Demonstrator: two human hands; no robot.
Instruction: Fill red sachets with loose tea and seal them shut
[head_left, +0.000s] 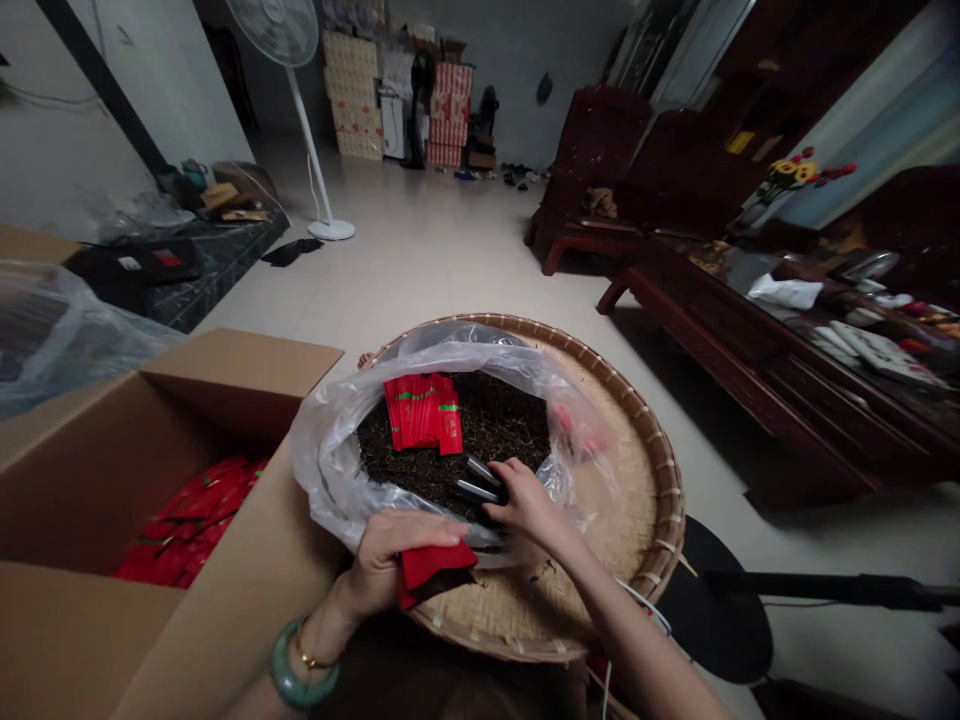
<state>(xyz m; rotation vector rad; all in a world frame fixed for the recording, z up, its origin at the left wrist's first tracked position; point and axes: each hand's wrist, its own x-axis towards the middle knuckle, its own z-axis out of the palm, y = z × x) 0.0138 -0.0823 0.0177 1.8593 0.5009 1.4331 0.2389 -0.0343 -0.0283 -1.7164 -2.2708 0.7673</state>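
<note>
My left hand (409, 540), with a green bangle at the wrist, grips a red packet (439, 568) near the front rim of the tray. The packet's mouth looks open. In my right hand (521, 497) is a pair of silver metal tongs (480, 480), its two prongs apart and pointing into the dark loose tea leaves (506, 420). The leaves fill a clear plastic bag (319, 480) whose rim is folded outward. Several flat red packets (420, 412) with green marks lie in a row on top of the leaves. Whether leaves sit between the prongs is unclear.
Under the bag is a round woven bamboo tray (637, 470). An open cardboard box (247, 560) at the left holds many red packets (199, 520). A dark wooden table (712, 340) stands right, a white fan (319, 170) farther back, and a black round base (720, 610) lower right.
</note>
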